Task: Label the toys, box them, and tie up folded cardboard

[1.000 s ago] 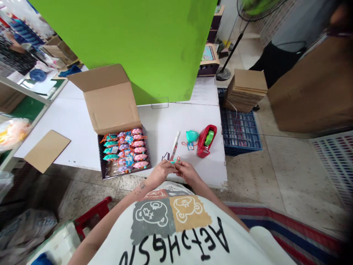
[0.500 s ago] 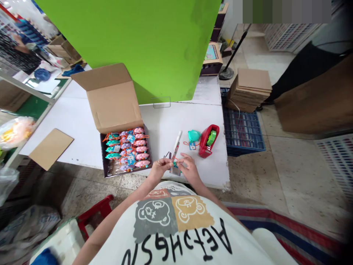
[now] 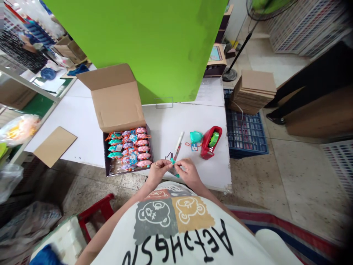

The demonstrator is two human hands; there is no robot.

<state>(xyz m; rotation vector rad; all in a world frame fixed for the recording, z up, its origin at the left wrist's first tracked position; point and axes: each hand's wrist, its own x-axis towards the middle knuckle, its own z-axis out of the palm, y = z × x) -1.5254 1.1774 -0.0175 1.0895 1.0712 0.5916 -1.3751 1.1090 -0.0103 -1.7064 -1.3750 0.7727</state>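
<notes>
My left hand (image 3: pixel 157 170) and my right hand (image 3: pixel 188 171) meet at the near edge of the white table (image 3: pixel 193 121), fingers pinched together on a small teal toy piece (image 3: pixel 173 162) with an orange cord. Just beyond them lies a white and red pen (image 3: pixel 178 145). An open cardboard box (image 3: pixel 125 121) to the left holds rows of teal, purple and pink toys (image 3: pixel 128 149) with orange cords and blue tags. A single teal toy (image 3: pixel 195 137) with a tag rests beside a red tape dispenser (image 3: pixel 211 141) at the right.
A green screen (image 3: pixel 143 44) stands at the back of the table. A cardboard sheet (image 3: pixel 54 145) overhangs the left edge. A blue crate (image 3: pixel 246 134) and stacked cardboard (image 3: pixel 253 92) sit on the floor right. A person's legs (image 3: pixel 303 84) stand far right. A red stool (image 3: pixel 95 213) is below.
My hands have kept working the small teal piece between the fingertips, turning it slightly. The view has drifted a little, and the person at the far right has stepped further away.
</notes>
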